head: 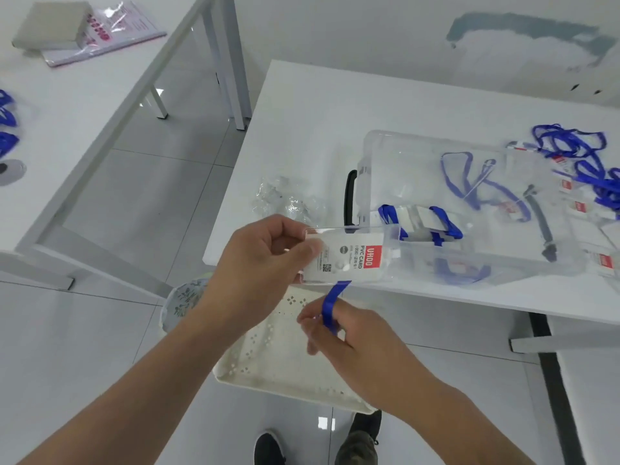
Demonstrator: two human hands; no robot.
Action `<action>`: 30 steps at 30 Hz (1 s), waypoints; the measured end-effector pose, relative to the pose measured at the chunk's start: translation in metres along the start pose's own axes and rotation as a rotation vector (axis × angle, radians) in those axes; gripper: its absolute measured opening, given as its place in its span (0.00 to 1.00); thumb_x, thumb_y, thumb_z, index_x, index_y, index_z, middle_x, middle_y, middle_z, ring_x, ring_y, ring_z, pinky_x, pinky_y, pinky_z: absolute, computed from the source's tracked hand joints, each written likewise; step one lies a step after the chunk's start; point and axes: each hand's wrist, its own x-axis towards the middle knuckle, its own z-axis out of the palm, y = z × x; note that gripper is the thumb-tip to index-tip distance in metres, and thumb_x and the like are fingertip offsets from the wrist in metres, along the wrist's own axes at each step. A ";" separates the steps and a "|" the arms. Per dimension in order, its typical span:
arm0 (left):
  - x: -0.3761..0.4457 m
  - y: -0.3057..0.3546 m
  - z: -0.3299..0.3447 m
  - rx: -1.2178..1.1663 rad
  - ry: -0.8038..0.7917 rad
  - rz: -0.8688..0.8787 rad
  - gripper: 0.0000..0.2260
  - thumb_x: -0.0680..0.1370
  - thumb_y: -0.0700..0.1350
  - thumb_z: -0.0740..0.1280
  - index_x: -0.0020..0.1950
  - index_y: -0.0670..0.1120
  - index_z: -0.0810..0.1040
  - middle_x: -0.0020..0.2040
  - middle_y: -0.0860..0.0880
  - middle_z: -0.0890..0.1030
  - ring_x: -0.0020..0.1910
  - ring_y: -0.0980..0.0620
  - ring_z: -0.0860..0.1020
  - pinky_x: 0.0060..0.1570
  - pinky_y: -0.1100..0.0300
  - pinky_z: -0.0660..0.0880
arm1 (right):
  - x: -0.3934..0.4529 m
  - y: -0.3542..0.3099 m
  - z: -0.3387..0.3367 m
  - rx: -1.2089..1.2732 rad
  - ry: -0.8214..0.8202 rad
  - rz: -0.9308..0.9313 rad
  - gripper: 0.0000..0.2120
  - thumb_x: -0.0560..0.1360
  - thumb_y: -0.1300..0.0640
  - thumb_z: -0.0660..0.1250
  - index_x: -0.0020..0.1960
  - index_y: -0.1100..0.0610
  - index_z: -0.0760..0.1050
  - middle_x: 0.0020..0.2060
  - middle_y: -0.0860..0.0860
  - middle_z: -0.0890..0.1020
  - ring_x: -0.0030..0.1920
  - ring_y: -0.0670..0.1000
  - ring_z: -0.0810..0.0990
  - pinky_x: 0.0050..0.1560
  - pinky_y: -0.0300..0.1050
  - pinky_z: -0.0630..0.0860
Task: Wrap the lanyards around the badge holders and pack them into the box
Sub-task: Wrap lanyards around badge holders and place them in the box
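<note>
A plain office or workroom set up for packing supplies.

White tables (335, 105) on slim metal legs stand apart on a glossy tiled floor (134, 196) beside a bare pale wall (369, 28) with a patch of scuffed paint. One table bears a clear plastic storage box (419, 156) with a black handle, a heap of blue lanyards (577, 152) with badge holders, and crumpled cellophane wrappers (285, 199). The far table bears a small grey carton (50, 25) lying on a packet of printed sheets (127, 31). A white perforated tray (285, 364) lies below the table's edge.
</note>
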 end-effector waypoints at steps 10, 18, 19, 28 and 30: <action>-0.014 -0.018 -0.011 0.313 -0.152 -0.016 0.04 0.77 0.43 0.70 0.44 0.51 0.80 0.40 0.56 0.85 0.39 0.58 0.83 0.33 0.67 0.79 | -0.019 -0.031 -0.072 -0.184 0.187 -0.079 0.08 0.74 0.40 0.65 0.44 0.43 0.79 0.36 0.41 0.80 0.43 0.41 0.76 0.42 0.34 0.73; -0.019 -0.016 -0.022 -0.312 -0.395 -0.238 0.02 0.71 0.42 0.73 0.39 0.48 0.84 0.41 0.44 0.85 0.40 0.48 0.84 0.36 0.59 0.81 | 0.001 -0.008 -0.053 0.940 -0.051 0.220 0.04 0.70 0.56 0.74 0.37 0.50 0.85 0.34 0.49 0.84 0.37 0.49 0.82 0.36 0.40 0.78; -0.019 -0.013 -0.021 -0.367 -0.367 -0.246 0.02 0.72 0.42 0.74 0.39 0.47 0.84 0.40 0.44 0.84 0.38 0.48 0.83 0.35 0.59 0.81 | 0.003 -0.006 -0.046 1.050 -0.081 0.235 0.11 0.72 0.61 0.71 0.34 0.50 0.85 0.30 0.48 0.82 0.34 0.49 0.79 0.35 0.41 0.77; -0.008 -0.004 -0.012 0.003 0.176 -0.026 0.01 0.76 0.41 0.71 0.45 0.47 0.81 0.41 0.51 0.87 0.42 0.52 0.86 0.40 0.55 0.83 | -0.025 -0.034 -0.031 -0.070 -0.095 0.019 0.16 0.82 0.43 0.53 0.46 0.51 0.74 0.45 0.44 0.82 0.34 0.41 0.75 0.40 0.39 0.73; -0.010 -0.003 -0.013 0.187 0.158 0.047 0.03 0.76 0.43 0.72 0.44 0.51 0.82 0.40 0.54 0.86 0.41 0.55 0.85 0.41 0.53 0.84 | -0.031 -0.048 -0.052 -0.418 -0.038 -0.041 0.14 0.81 0.42 0.53 0.52 0.49 0.73 0.45 0.44 0.80 0.39 0.39 0.76 0.42 0.42 0.72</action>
